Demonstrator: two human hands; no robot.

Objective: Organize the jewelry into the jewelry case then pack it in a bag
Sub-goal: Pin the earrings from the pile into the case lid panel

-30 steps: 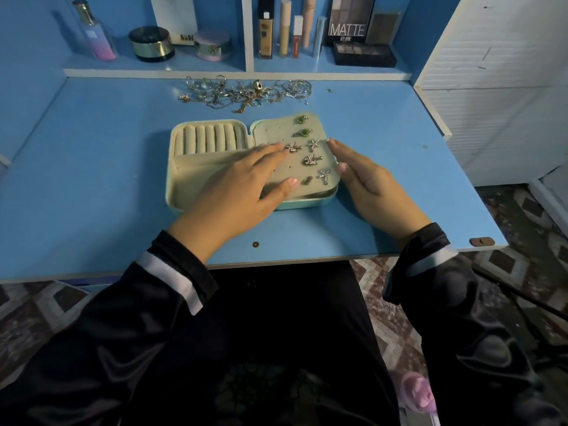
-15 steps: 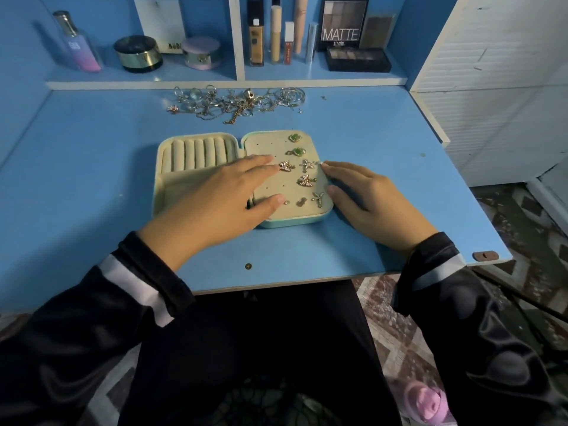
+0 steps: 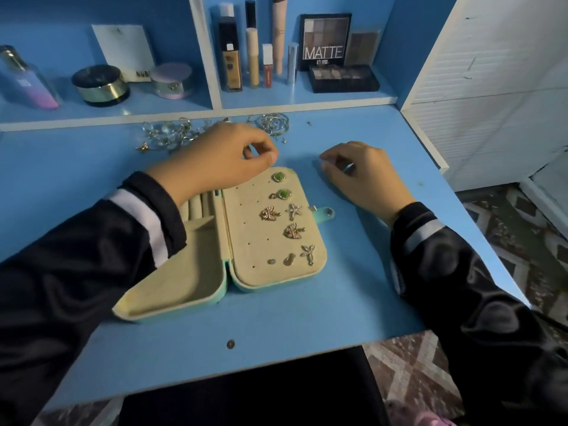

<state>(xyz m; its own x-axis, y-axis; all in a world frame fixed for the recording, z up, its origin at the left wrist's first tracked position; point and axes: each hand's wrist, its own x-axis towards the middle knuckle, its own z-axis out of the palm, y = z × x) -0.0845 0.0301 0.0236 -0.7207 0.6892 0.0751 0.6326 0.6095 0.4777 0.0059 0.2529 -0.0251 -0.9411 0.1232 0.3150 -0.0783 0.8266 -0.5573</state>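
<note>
From the head view, the open jewelry case (image 3: 190, 281) lay on the blue worktop (image 3: 353, 287), with earrings (image 3: 293, 232) pinned in its right panel. The left hand (image 3: 221, 158) hovered by its far edge near the loose jewelry (image 3: 167, 135). The right hand (image 3: 359, 173) sat apart. Both hands had curled fingers, and I could not tell whether either held anything.

Mint-green jewelry case (image 3: 242, 285), beige lining

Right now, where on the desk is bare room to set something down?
Bare desk lies in front of the jewelry case, up to the front edge, and between the case and the right sleeve. The back is crowded: loose jewelry behind the left hand.
</note>
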